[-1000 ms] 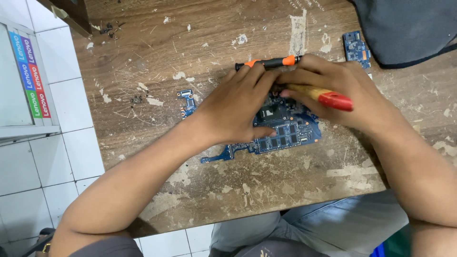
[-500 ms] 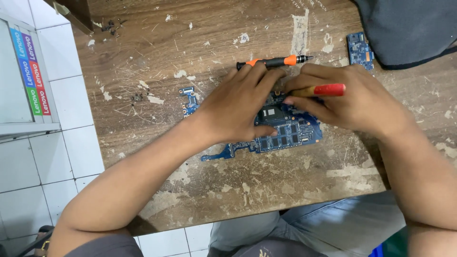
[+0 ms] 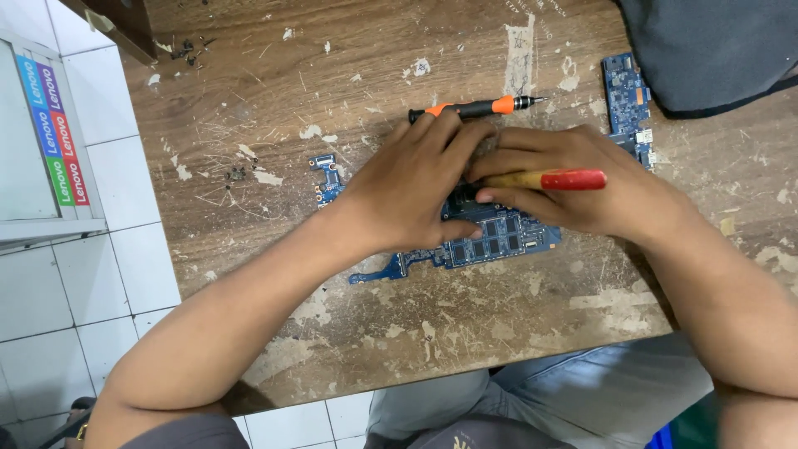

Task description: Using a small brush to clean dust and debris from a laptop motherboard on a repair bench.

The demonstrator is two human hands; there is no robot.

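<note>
A blue circuit board (image 3: 499, 237) lies flat near the middle of a scarred wooden bench (image 3: 274, 83), and everything else is placed from it. The left hand (image 3: 407, 187) rests palm-down on the board's left half, fingers curled forward over its upper edge, pressing on it rather than closed around anything; how far the fingers close underneath cannot be told. The right hand (image 3: 573, 187) lies over the board's upper right part, its fingers wrapped around a tool with a yellowish shaft and red handle (image 3: 549, 180), which lies nearly level, the red end pointing right away from the board and the working end hidden where the two hands meet. Just above the board, touching the left fingertips, lies an orange and black screwdriver (image 3: 478, 107) with its thin tip pointing right. Left of the board, just beside the left wrist, sits a small blue board piece (image 3: 324, 179). Up and to the right of the board, a narrow blue board (image 3: 628, 104) lies lengthwise beside the edge of a dark grey bag (image 3: 715, 50) at the bench's far corner. Below the board, past the bench's near edge, are the person's grey trousers (image 3: 540, 399), and to the far left a white tiled floor (image 3: 125, 249)
</note>
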